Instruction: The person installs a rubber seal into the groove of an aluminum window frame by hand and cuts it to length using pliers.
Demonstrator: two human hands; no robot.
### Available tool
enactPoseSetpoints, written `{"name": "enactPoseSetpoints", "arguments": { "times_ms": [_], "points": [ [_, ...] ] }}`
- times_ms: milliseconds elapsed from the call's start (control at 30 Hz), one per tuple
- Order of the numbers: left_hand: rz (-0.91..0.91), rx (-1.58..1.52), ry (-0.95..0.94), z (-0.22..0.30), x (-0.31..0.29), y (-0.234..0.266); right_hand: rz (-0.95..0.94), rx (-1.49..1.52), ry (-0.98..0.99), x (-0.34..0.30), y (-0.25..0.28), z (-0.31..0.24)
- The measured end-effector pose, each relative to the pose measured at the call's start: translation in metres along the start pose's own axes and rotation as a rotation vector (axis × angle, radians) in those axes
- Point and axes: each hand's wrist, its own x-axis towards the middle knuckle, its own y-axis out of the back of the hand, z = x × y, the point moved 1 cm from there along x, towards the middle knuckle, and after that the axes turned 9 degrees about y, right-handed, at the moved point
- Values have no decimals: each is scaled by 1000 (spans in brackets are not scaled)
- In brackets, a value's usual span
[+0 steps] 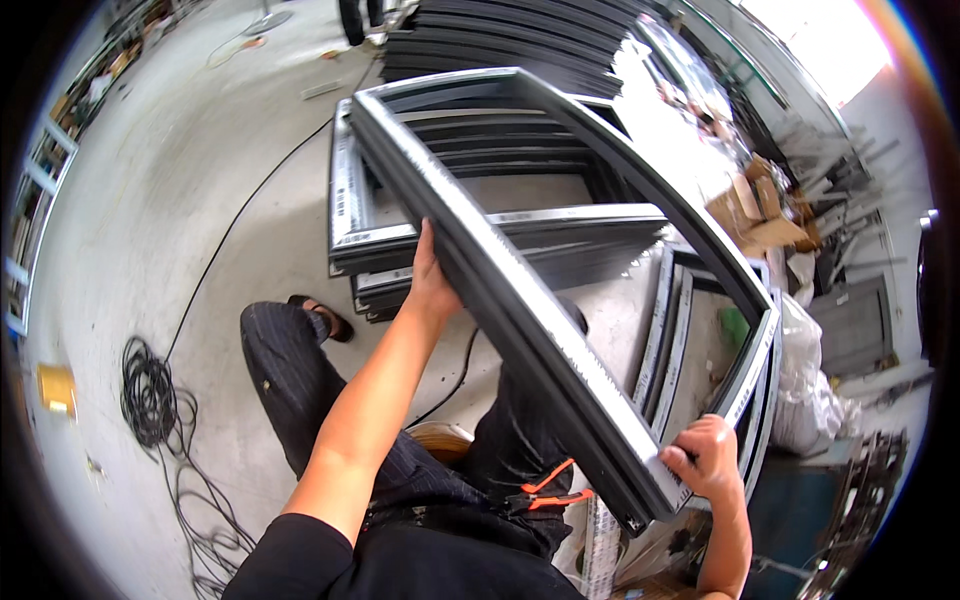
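A black rectangular window frame [520, 300] with a silvery face strip hangs tilted in front of me, held up in both hands. My left hand [433, 278] grips the long near bar from below, thumb up along its side; its fingers are mostly hidden behind the bar. Closed around the near right corner is my right hand [708, 455], with the thumb over the bar. Beneath and beyond the held frame lies a stack of similar frames [375, 237], partly covered by it. Orange-handled pliers [548, 497] rest by my lap.
More frames [658, 340] lean at the right, beside a white sack [800, 390]. Long black profiles [500, 35] are piled at the back. A coiled black cable [150, 400] and a yellow roll [57, 390] lie on the left floor. Cardboard boxes [755, 205] stand far right.
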Motion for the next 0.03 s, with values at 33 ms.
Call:
{"name": "enactPoseSetpoints", "arguments": {
  "times_ms": [33],
  "points": [
    [-18,2,41,-15,14,-1,-3,12,-68,-21,-1,-1]
  ]
}}
